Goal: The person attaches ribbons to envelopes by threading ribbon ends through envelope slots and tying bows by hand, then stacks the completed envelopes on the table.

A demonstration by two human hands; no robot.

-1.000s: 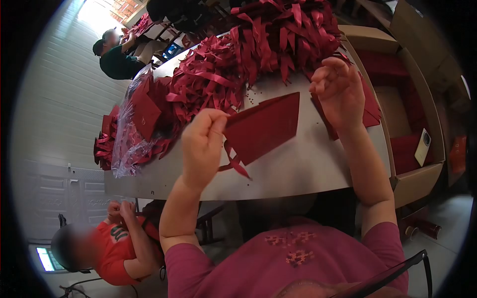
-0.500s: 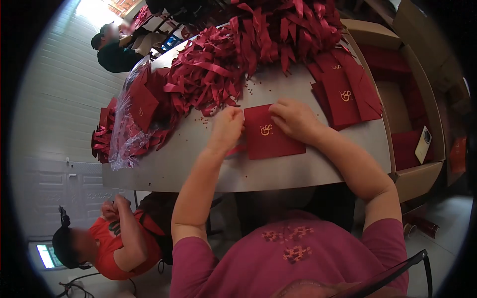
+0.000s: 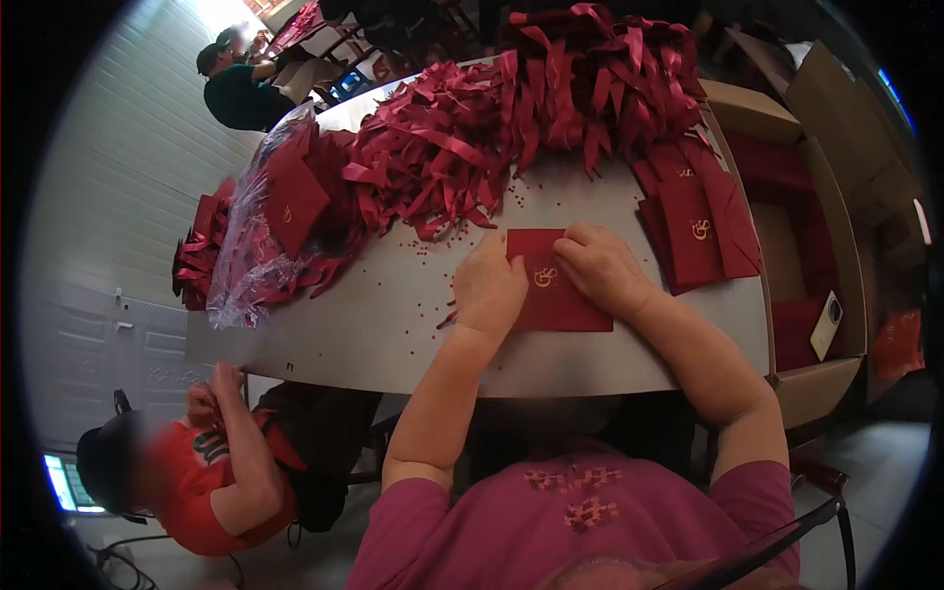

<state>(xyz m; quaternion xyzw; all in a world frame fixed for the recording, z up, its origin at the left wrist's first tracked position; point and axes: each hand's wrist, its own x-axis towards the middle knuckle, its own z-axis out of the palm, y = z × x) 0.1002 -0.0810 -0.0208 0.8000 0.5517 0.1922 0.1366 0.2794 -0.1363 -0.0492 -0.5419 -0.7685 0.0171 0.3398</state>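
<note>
A flat dark red paper bag (image 3: 565,313) with gold lettering lies on the table in front of me. My left hand (image 3: 489,285) has its fingers curled at the bag's left edge, the thumb towards the lettering. At the upper right, my right hand (image 3: 602,265) pinches the bag's edge with bent fingers. Part of a red strip (image 3: 449,320) shows beside my left wrist. What lies inside either hand's fingers, apart from the bag, is hidden.
Red ribbon-handled bags (image 3: 428,147) are heaped across the back. Flat red bags (image 3: 693,231) lie to the right, beside a cardboard box (image 3: 821,379) with a phone (image 3: 827,326). Plastic wrap (image 3: 241,265) covers bags at left. A person in red (image 3: 231,472) sits at left.
My left hand has turned and come closer over the bag's left edge, its back now facing up. My right hand keeps its pinch. The whole view has shifted slightly.
</note>
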